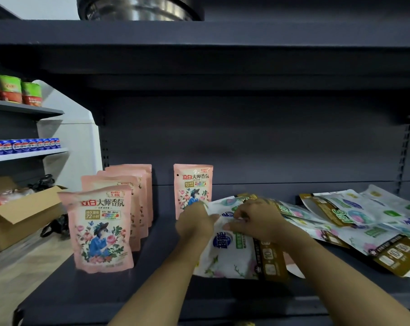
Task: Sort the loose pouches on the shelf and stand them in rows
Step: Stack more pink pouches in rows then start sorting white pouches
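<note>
On the dark shelf (110, 292), a row of pink pouches (102, 229) stands one behind another at the left. One more pink pouch (192, 184) stands alone against the back panel. A heap of white and gold pouches (364, 220) lies flat at the right. My left hand (195, 223) and my right hand (258, 218) both grip the top edge of a white and gold pouch (232, 257), which leans at the shelf's middle over the near end of the heap.
An open cardboard box (15, 217) sits on the floor at the left, beside black bags (53, 228). A side rack holds green-red cans (15, 91) and blue cans (22, 145). The shelf above (199, 34) overhangs, with a metal pot (140, 8) on it.
</note>
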### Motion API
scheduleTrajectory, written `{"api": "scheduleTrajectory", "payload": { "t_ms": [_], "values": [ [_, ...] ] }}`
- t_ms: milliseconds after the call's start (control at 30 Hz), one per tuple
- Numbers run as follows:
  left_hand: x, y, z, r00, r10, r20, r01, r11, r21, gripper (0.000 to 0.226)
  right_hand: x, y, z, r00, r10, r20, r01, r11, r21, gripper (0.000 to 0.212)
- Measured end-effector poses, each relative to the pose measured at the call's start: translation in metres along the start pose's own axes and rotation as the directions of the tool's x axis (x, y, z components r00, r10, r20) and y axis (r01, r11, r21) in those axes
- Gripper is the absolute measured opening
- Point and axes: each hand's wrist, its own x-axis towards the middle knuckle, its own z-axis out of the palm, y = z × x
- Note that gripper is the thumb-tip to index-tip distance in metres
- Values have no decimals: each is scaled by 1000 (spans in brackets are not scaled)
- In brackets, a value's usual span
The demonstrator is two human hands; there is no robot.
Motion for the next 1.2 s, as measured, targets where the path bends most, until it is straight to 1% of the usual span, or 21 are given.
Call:
{"api": "scheduleTrajectory", "payload": {
  "t_ms": [100,167,233,300,333,400,467,533,600,633,667,700,733,833,900,933,967,1000,1067,1133,1200],
  "values": [
    [0,13,-11,991,112,-78,-98,980,172,39,-7,5,-9,1000,12,-9,-11,993,119,48],
    [1,22,-18,978,188,-92,-154,944,293,36,-10,6,-12,1000,22,15,-24,977,212,47],
    [3,32,-24,959,268,-97,-224,919,326,34,-12,8,-13,999,41,19,-45,951,304,51],
    [2,40,-33,917,374,-138,-318,896,311,37,-16,10,-18,995,98,2,-89,891,444,63],
    [1,44,-37,882,440,-169,-380,876,298,37,-20,11,-23,990,138,19,-125,825,552,76],
    [0,52,-45,783,569,-252,-510,819,264,37,-31,12,-37,979,190,77,-185,654,734,91],
    [-4,62,-55,648,665,-371,-640,740,207,36,-43,18,-51,980,162,120,-187,513,838,69],
    [-6,77,-60,465,725,-508,-719,644,262,36,-54,25,-65,982,95,163,-189,464,866,36],
    [-10,95,-61,318,729,-607,-733,594,330,36,-65,37,-76,981,83,175,-194,450,872,28],
    [-12,105,-60,285,721,-631,-740,584,334,35,-69,44,-81,982,104,159,-189,441,878,28],
    [-15,115,-60,280,712,-644,-747,583,320,34,-74,51,-85,982,142,121,-171,427,888,27],
    [-21,125,-61,315,693,-648,-750,600,277,36,-80,58,-89,978,195,70,-145,401,904,27],
    [-27,136,-60,390,663,-639,-752,630,194,44,-85,65,-92,967,256,20,-115,361,925,27],
    [-45,160,-47,699,516,-495,-659,733,-167,90,-103,86,-102,902,417,-114,-9,281,960,27],
    [-57,172,-37,856,398,-330,-514,726,-456,108,-116,104,-107,861,480,-168,34,274,961,27],
    [-61,178,-30,914,348,-208,-401,700,-591,112,-121,113,-109,844,504,-183,45,274,961,27],
    [-64,183,-22,945,319,-69,-277,672,-687,112,-127,122,-110,829,526,-189,46,274,961,27],
    [-65,189,-14,946,317,66,-165,648,-744,107,-131,131,-111,815,549,-187,38,272,962,27],
    [-66,200,5,887,379,265,-18,603,-798,77,-137,145,-114,789,585,-187,10,292,956,29],
    [-65,209,24,839,432,331,29,571,-820,51,-139,160,-114,746,641,-183,-39,315,948,32],
    [-63,216,41,834,449,322,11,569,-822,43,-138,174,-110,703,683,-195,-108,374,921,38]
  ]
}}
